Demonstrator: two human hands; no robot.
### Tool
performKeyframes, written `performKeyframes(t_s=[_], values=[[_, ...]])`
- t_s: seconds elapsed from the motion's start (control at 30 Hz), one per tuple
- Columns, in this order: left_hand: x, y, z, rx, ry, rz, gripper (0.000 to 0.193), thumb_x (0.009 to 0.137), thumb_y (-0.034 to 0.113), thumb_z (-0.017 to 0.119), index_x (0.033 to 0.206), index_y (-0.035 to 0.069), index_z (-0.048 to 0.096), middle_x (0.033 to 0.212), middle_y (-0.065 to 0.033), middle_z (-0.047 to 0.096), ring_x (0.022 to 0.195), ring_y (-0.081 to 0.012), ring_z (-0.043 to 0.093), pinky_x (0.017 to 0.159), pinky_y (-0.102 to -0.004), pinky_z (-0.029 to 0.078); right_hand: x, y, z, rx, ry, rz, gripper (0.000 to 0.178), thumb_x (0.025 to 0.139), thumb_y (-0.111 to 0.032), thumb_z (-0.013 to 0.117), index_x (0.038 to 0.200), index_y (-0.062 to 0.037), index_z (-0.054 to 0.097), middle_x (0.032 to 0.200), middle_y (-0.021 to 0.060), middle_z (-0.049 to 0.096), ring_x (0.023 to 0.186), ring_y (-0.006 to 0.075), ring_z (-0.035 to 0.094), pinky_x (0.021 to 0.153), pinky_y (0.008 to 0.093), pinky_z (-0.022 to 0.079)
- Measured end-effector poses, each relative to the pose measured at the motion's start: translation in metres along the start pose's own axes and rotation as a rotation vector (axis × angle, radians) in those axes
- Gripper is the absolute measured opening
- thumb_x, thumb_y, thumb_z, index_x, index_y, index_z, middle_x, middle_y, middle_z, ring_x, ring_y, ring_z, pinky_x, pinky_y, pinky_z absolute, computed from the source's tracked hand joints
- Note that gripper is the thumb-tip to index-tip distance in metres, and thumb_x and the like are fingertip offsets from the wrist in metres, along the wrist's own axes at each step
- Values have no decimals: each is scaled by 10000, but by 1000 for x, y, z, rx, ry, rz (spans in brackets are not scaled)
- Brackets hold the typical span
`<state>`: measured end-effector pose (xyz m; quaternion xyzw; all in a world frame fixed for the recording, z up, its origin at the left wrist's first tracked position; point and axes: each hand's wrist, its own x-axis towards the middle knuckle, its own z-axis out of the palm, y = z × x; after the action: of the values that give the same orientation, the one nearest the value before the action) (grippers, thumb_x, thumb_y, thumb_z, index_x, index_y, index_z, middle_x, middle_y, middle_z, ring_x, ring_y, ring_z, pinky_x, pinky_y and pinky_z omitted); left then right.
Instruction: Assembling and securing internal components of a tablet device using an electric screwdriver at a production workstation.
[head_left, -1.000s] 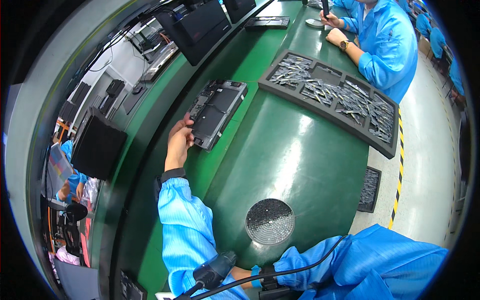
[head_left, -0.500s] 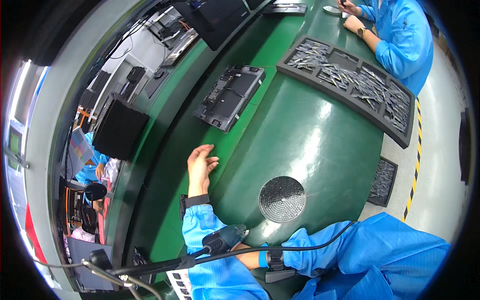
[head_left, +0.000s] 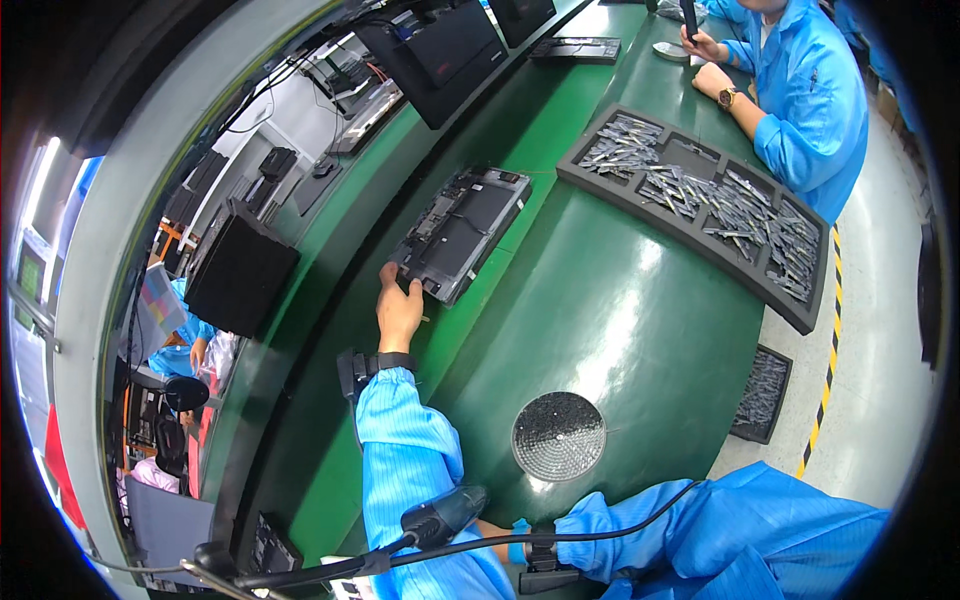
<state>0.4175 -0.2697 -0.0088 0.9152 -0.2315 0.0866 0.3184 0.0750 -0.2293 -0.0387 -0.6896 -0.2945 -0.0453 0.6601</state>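
An opened laptop base (head_left: 470,232), dark with its inner parts showing, lies tilted on the green mat along the belt. My left hand (head_left: 399,315) reaches forward to its near left corner. Thumb and fingers close on that edge. My right forearm crosses in from the lower right, and a bit of my right hand (head_left: 493,543) shows past the wrist strap. The fingers are hidden behind my left sleeve and a black corded tool (head_left: 445,515). A round, dark, textured dish (head_left: 559,436) sits on the green table between my arms.
A black compartment tray (head_left: 690,215) of small metal-and-dark parts lies at the table's far right. A similar tray (head_left: 763,395) stands lower beside the table. Across from it sits a co-worker in blue (head_left: 810,100). Another laptop base (head_left: 575,50) lies far ahead. A black cable (head_left: 610,530) crosses my arms.
My left hand has moved forward from above the mat and taken hold of the laptop base's near corner. The whole view has shifted slightly. My right forearm stays about where it was.
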Motion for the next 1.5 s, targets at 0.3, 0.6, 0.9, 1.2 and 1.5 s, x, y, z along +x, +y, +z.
performKeyframes(t_s=[0.3,0.6,0.9,1.2,1.5], values=[[-75,45,-35,-96,-47,0,471,855,168,552,1271,27,382,1244,-178,546,985,-338,610,864,-387,473,-1,-1,-3,-56,105,-15,196,808,-152,545,925,-7,607,872,210,625,785,370,609,700,443,483],[-319,92,-126,-1298,210,-734,165,931,182,482,1025,54,530,817,-53,577,522,-108,499,446,-223,403,15,37,19,-181,-209,64,182,783,-189,584,873,-31,599,803,181,631,744,373,615,670,467,478],[-417,79,-101,-1362,754,-891,157,948,221,464,904,84,526,663,0,527,463,-73,421,375,-188,294,21,3,-2,-105,-189,142,148,840,-165,549,905,-42,599,775,142,655,723,331,625,649,425,481],[-378,30,-75,-671,586,-501,121,924,98,527,849,4,523,729,-8,539,645,-57,487,564,-197,402,14,0,-8,-198,-120,173,144,849,-161,535,880,-26,573,730,181,617,671,395,587,592,478,452],[-381,40,-84,-570,458,-513,129,887,87,568,989,15,598,923,-87,637,811,-139,596,718,-275,492,23,11,-9,-278,-109,132,184,811,-75,577,992,-83,608,777,182,625,681,380,612,569,426,483]])
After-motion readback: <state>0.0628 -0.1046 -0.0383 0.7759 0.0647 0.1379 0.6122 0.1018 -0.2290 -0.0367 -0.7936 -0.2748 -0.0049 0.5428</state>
